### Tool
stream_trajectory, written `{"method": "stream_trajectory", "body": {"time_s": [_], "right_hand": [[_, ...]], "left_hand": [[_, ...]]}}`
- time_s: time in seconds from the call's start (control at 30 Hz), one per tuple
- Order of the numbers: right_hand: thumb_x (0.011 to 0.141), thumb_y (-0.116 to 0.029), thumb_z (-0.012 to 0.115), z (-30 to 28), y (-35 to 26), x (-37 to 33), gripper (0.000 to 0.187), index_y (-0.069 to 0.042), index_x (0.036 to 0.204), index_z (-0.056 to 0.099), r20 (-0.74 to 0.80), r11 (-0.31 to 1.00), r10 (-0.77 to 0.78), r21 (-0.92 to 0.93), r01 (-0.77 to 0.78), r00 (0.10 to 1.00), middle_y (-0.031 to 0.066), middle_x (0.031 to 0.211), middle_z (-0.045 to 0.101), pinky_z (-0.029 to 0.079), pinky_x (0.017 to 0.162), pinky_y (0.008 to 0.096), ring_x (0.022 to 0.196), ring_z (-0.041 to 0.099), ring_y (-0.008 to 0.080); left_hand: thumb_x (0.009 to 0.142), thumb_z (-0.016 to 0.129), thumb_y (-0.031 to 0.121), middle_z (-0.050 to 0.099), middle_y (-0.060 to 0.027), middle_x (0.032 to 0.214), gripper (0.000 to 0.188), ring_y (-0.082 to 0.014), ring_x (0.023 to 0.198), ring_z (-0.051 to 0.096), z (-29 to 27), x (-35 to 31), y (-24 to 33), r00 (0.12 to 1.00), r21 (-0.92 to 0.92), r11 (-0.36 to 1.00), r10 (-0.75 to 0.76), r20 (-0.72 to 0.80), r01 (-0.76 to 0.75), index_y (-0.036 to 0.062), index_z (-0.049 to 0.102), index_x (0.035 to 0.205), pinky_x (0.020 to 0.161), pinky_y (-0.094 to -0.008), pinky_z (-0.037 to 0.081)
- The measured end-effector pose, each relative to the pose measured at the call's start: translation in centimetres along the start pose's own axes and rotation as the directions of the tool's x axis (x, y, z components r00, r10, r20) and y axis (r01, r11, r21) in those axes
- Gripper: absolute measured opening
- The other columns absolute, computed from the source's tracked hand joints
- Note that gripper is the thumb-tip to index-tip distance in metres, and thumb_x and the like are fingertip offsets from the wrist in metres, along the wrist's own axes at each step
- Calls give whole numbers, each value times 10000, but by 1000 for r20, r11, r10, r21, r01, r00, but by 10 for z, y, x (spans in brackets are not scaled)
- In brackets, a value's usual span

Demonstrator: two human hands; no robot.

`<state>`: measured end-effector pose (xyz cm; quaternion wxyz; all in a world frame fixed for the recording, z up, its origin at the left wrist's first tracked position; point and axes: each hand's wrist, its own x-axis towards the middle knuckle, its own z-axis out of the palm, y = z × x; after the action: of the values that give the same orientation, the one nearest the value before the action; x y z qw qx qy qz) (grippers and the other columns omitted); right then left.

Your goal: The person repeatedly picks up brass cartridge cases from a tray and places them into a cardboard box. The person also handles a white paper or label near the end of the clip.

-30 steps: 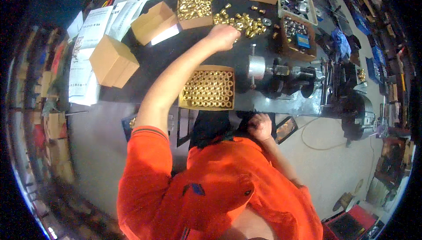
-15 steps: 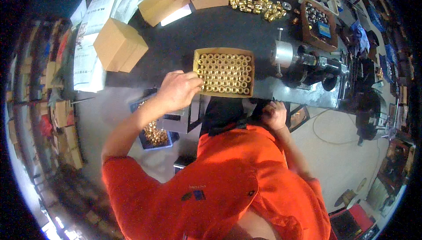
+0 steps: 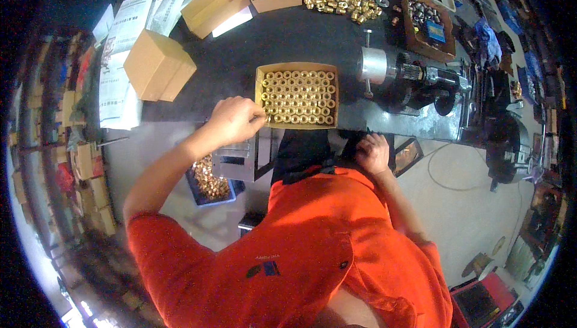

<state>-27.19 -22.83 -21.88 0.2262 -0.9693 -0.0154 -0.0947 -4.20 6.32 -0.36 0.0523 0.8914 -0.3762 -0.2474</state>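
An open cardboard box [image 3: 297, 65] lies on the dark bench in front of me, packed with rows of brass fittings [image 3: 299, 97], hollow ends up. My left hand [image 3: 235, 119] is at the box's near left corner. Its thumb and fingers are pinched together at the cardboard wall; what they hold, if anything, I cannot make out. Below the bench's front edge, over my lap, my right hand [image 3: 372, 152] is curled closed, apart from the box. The inside of its palm is hidden.
Loose brass fittings [image 3: 342, 2] lie at the back beside another filled box [image 3: 275, 3]. Empty cardboard boxes [image 3: 159, 66] and printed sheets [image 3: 123, 57] stand left. A metal chuck machine [image 3: 374, 65] occupies the right. A blue bin of fittings [image 3: 210, 184] sits low on the left.
The whole view has shifted slightly, with the bench things now a little further left. My left hand stays pinched at the box's left side, slightly lower along it. My right hand stays curled.
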Motion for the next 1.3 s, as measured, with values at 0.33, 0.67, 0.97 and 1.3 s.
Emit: {"method": "stream_trajectory", "body": {"time_s": [0.33,0.67,0.97,1.3], "right_hand": [[524,-177,710,-2,-1,1,239,-119,741,626,-16,1000,-9,18,10,1000,52,781,552,429,685,402,794,540,273],[529,-167,704,-1,0,1,217,-120,731,638,14,1000,10,6,-10,1000,50,779,554,437,697,405,804,544,278],[536,-128,647,-4,-5,5,133,-118,662,604,-101,999,-31,22,33,994,38,719,558,415,628,384,697,536,259],[569,-114,635,-1,-4,4,105,-108,669,606,-132,999,-10,39,15,991,54,711,551,414,618,400,690,536,275]], "left_hand": [[834,648,370,640,-123,649,305,-309,620,643,0,-15,-2,998,-67,997,41,53,-38,146,684,1039,582,-433,485],[804,682,295,618,-99,600,389,-300,604,640,16,-17,-8,995,-82,995,63,75,-57,184,639,1175,594,-436,502],[786,685,276,639,-90,635,413,-308,622,647,19,-14,-5,993,-24,995,93,66,-92,181,625,1184,596,-447,509],[790,677,255,654,-110,661,408,-316,640,655,20,-12,-6,989,-37,989,144,21,-143,130,609,1173,602,-456,512]]}}
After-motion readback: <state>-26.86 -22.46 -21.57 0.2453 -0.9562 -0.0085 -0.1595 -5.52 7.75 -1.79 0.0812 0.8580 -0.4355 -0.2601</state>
